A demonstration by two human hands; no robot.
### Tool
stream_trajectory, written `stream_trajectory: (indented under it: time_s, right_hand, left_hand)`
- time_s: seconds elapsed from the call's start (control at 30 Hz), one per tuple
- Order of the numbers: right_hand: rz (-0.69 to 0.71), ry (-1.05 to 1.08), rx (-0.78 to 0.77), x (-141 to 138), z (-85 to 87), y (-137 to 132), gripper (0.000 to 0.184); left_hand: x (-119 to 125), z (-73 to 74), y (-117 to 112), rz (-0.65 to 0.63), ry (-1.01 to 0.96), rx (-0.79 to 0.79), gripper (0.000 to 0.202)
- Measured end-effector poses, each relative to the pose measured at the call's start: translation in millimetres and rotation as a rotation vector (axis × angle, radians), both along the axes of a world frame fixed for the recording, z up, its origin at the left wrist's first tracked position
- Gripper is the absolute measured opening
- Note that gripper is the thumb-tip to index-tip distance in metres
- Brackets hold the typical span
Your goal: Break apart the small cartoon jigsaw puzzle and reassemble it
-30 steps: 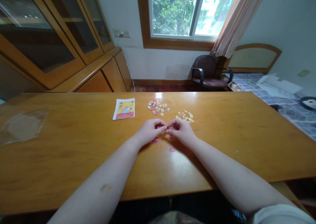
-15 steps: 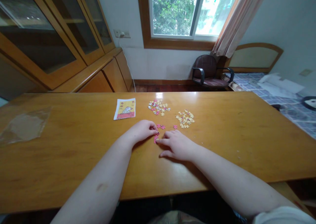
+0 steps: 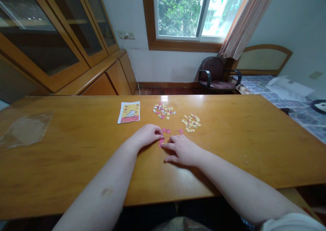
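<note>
Both my hands rest on the wooden table (image 3: 76,163) near its middle. My left hand (image 3: 147,135) is curled, its fingertips pressed on a small pink puzzle piece (image 3: 161,142). My right hand (image 3: 182,150) lies flat beside it, fingers stretched, the index tip touching the same pink piece. A few loose pink pieces (image 3: 166,130) lie just beyond the fingers. Farther back sit a mixed pile of white, yellow and pink pieces (image 3: 163,110) and a mostly yellow pile (image 3: 191,122). A small reference picture card (image 3: 129,112) lies to the left of the piles.
A clear plastic bag (image 3: 24,130) lies at the table's far left. Wooden glass-door cabinets (image 3: 51,44) line the left wall. Behind the table stand a dark armchair (image 3: 215,74) under the window and a bed (image 3: 285,95) at right.
One second ago both hands pinched pieces together just above the table. They have since come down nearer to me, the right hand flattened, and both press a pink piece on the table.
</note>
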State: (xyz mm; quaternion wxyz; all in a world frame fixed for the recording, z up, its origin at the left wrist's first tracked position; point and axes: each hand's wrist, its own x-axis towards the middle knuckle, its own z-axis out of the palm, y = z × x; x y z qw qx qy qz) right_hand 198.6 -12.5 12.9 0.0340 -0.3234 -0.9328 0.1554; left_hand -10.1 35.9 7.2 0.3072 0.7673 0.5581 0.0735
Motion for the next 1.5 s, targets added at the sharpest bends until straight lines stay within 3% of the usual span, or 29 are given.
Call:
stream_trajectory:
  time_s: [0.47,0.63,0.77,0.9,1.0,1.1,1.27,1.5]
  right_hand:
    - [-0.005,-0.001,0.022,-1.8,0.6,-1.4,0.061]
    - [-0.018,0.046,0.051,-0.3,0.9,2.1,0.053]
    - [-0.138,0.090,0.084,16.3,0.6,18.8,0.039]
    - [-0.196,0.087,-0.071,40.6,5.3,35.0,0.023]
    - [-0.158,0.066,-0.219,47.5,11.3,34.8,0.026]
    - [-0.096,0.042,-0.272,41.7,14.4,26.8,0.027]
    - [-0.028,0.002,-0.231,32.0,9.9,21.5,0.013]
    - [-0.136,0.017,-0.137,32.8,1.4,29.1,0.017]
  left_hand:
    - [0.6,-2.6,0.0,-0.006,0.002,0.015,0.014]
    - [-0.2,2.4,-0.3,-0.023,0.031,0.028,0.014]
    - [-0.4,7.1,-1.5,-0.011,0.042,0.042,0.017]
    - [-0.7,7.0,-2.9,-0.015,0.006,0.014,0.020]
    - [-1.6,3.5,-2.8,-0.039,-0.004,-0.016,0.022]
    - [-2.9,0.2,-2.0,-0.042,-0.010,-0.016,0.022]
    - [-4.3,-0.4,-1.2,-0.039,-0.016,-0.023,0.022]
    - [-3.7,4.2,-2.4,-0.032,-0.001,-0.020,0.018]
